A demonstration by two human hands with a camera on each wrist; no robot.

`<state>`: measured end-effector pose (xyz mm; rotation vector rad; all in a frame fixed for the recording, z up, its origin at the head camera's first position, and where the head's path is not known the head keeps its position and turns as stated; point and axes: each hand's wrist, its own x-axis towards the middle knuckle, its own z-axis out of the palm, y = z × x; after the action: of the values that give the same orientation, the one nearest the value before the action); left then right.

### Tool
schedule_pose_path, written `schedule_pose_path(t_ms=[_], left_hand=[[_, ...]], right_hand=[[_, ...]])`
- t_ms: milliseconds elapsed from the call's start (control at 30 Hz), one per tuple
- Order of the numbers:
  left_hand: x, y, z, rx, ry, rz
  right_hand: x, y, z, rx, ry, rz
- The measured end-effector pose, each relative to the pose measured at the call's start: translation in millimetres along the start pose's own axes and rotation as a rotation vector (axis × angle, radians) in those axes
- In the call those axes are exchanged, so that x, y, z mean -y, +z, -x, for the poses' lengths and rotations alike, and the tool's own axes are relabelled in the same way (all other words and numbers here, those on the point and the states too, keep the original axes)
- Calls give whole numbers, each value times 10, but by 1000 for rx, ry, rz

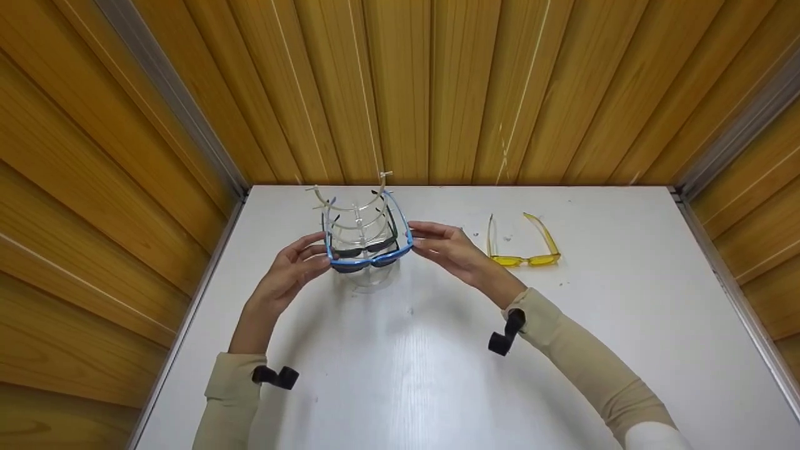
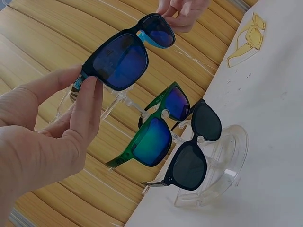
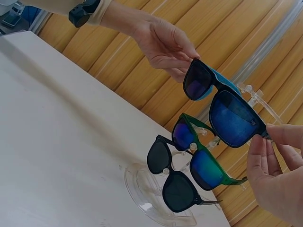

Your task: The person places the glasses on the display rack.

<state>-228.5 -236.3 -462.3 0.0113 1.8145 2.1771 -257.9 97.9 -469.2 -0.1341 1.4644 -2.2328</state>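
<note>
A pair of blue-and-black sunglasses (image 2: 120, 61) with dark blue lenses is held by both hands near a clear display stand (image 1: 369, 289). My left hand (image 1: 294, 269) pinches the frame at its left hinge between thumb and fingers. At the other side, my right hand (image 1: 453, 250) pinches the opposite temple. Below these glasses, green sunglasses (image 2: 151, 142) with blue-green mirrored lenses sit on the stand. Lower still rest black sunglasses (image 2: 190, 165) with dark lenses. In both wrist views the held pair is above the green one, near the stand's upper arms.
Yellow glasses (image 1: 542, 260) lie on the white table (image 1: 412, 375) right of the stand, temples pointing away. Wood-look panels (image 1: 462, 94) rise behind the table and along both sides. Small specks dot the tabletop near the yellow glasses.
</note>
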Motion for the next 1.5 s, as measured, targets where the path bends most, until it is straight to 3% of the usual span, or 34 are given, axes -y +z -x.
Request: schedule_pose_path(t_ms=[333,1033,1500], left_hand=[[-38,-15,-93,-65,-5,50],[-76,-129,-334,-118,3,77],[-85,-140,-433,-163,-10,102]], right_hand=[[19,43,-119,-59,19,-16],[49,165,-436,-154,6,-37],[37,204,-556,-161,-33,-33]])
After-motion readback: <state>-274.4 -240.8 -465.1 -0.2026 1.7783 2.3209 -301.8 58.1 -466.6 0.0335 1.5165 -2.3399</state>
